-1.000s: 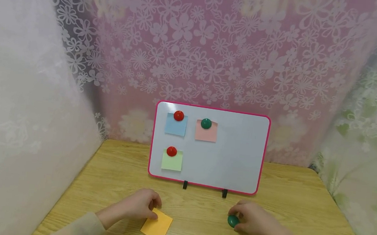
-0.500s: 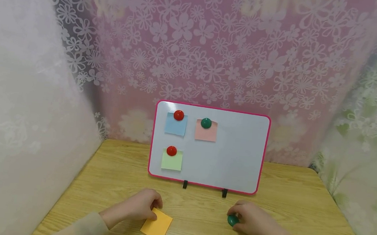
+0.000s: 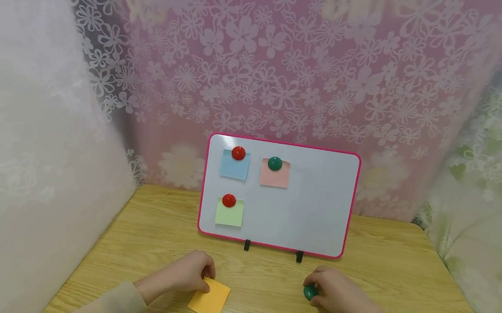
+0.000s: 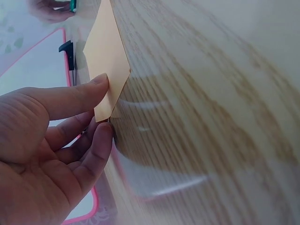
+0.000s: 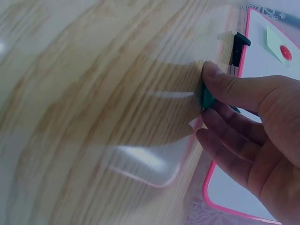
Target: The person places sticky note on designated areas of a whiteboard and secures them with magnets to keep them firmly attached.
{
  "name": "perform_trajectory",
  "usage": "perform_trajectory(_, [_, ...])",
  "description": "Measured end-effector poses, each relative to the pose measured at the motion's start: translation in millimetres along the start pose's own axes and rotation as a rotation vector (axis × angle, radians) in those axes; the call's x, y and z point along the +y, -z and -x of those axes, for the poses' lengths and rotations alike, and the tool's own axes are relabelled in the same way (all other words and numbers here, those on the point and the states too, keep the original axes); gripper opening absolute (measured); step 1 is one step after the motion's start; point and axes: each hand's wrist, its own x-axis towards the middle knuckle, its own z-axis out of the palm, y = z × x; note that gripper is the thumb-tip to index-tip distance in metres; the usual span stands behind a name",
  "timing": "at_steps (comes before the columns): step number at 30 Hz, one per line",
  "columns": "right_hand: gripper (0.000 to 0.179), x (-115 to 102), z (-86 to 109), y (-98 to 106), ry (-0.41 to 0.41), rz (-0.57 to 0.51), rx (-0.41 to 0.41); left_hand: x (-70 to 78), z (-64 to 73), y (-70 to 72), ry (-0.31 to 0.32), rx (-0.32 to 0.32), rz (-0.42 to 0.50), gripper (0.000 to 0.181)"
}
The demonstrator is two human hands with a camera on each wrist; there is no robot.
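Observation:
My left hand [image 3: 189, 271] pinches a corner of an orange sticky note [image 3: 210, 299] just over the tabletop; in the left wrist view the thumb lies on the face of the note [image 4: 105, 61], with fingers behind it. To the right, my right hand [image 3: 339, 292] holds a round green magnet [image 3: 310, 292] between thumb and fingers, low at the table. The right wrist view shows that magnet [image 5: 207, 97] edge-on. Behind both hands stands a whiteboard [image 3: 309, 207] with a pink frame.
On the board, red magnets hold a blue note [image 3: 234, 167] and a light green note [image 3: 229, 215]; a green magnet [image 3: 275, 163] holds a pink note [image 3: 274, 178]. Black feet [image 3: 247, 245] support the board on the wooden table [image 3: 163, 218]. A floral curtain [image 3: 258, 76] hangs behind.

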Motion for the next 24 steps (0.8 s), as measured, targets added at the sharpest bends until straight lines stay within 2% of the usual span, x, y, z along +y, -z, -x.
perform_trajectory(12, [0.031,-5.8,-4.1,0.0,-0.046,0.029,-0.033,-1.6,-0.3,-1.0,0.009,0.006,-0.013,0.027])
perform_trajectory(24, [0.03,-10.6,-4.1,1.3,-0.047,0.046,-0.028,3.8,0.1,0.8,0.005,0.014,-0.028,0.029])
